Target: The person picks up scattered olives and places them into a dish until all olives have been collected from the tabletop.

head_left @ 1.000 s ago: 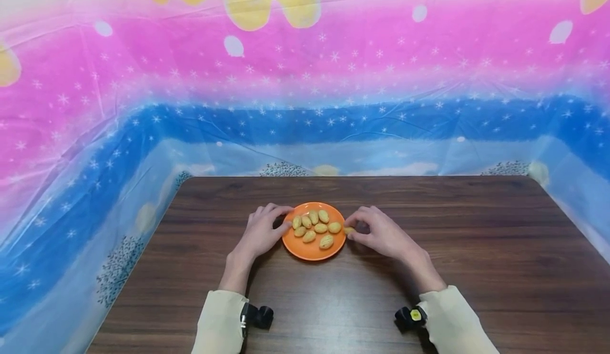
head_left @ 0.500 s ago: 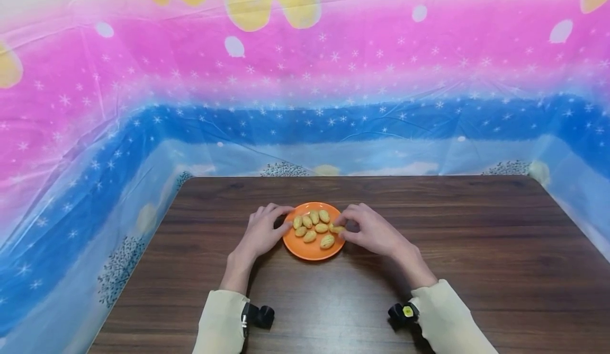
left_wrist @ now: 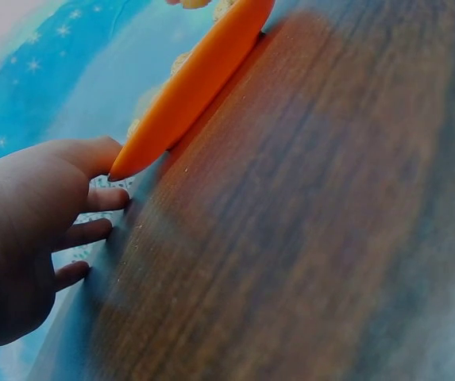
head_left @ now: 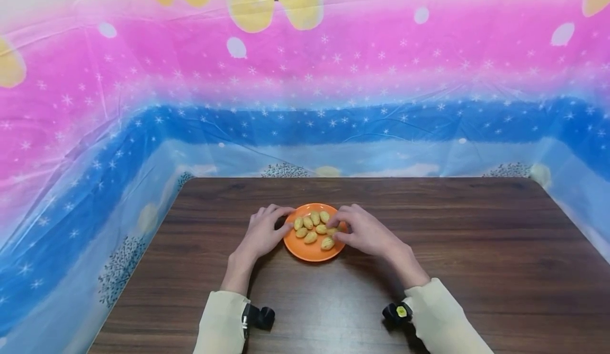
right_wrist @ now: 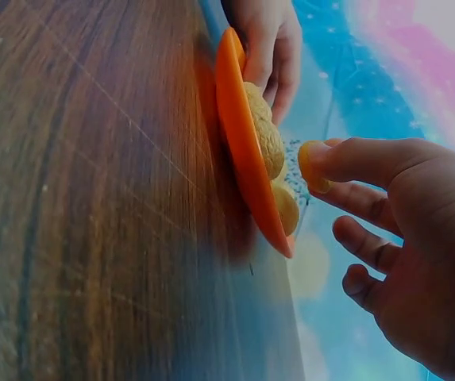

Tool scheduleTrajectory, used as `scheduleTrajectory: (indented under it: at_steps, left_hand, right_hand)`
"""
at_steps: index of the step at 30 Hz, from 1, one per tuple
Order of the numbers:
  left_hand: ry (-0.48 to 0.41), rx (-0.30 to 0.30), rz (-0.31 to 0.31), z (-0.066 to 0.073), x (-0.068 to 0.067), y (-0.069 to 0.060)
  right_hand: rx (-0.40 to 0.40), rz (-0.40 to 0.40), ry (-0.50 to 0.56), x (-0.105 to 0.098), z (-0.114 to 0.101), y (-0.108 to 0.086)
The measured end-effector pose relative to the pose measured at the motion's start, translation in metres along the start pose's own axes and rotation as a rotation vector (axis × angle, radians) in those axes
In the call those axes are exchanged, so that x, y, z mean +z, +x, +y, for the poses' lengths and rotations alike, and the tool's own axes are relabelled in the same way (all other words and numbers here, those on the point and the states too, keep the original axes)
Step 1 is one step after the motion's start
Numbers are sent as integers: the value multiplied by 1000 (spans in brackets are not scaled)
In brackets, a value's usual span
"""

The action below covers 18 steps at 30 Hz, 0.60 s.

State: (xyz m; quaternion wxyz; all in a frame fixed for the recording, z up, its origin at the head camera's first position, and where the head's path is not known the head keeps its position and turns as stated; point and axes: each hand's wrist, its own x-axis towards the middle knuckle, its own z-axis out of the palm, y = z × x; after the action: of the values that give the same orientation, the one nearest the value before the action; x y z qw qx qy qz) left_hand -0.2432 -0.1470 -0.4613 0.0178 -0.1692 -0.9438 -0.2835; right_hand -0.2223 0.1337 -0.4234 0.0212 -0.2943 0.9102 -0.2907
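Note:
An orange plate (head_left: 310,253) bears several tan, wrinkled nut-like pieces (head_left: 311,237). At its left rim, my left hand (head_left: 262,232) grips the edge with thumb and forefinger; the other fingers stick out past the rim in the left wrist view. My right hand (head_left: 367,232) is over the plate's right side. In the right wrist view, its thumb and forefinger pinch a yellow-orange nut-like piece (right_wrist: 314,168), held apart from the pieces on the plate. In the head view, the fingers partly cover the pieces on that side.
The plate sits on a dark wood-grain table (head_left: 476,248), toward its far edge. A pink and blue patterned cloth (head_left: 305,121) hangs behind and around the table. Each wrist wears a small black camera (head_left: 259,317).
My right hand has moved left from beside the right rim to over the plate, carrying the pinched nut-like piece. The left hand and plate have stayed in place.

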Motion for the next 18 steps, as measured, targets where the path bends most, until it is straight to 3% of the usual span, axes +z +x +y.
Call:
scheduleTrajectory:
  at_steps: [18]
  left_hand:
    - [-8, -5, -5, 0, 0, 0]
  right_hand:
    - [-49, -48, -12, 7, -14, 17]
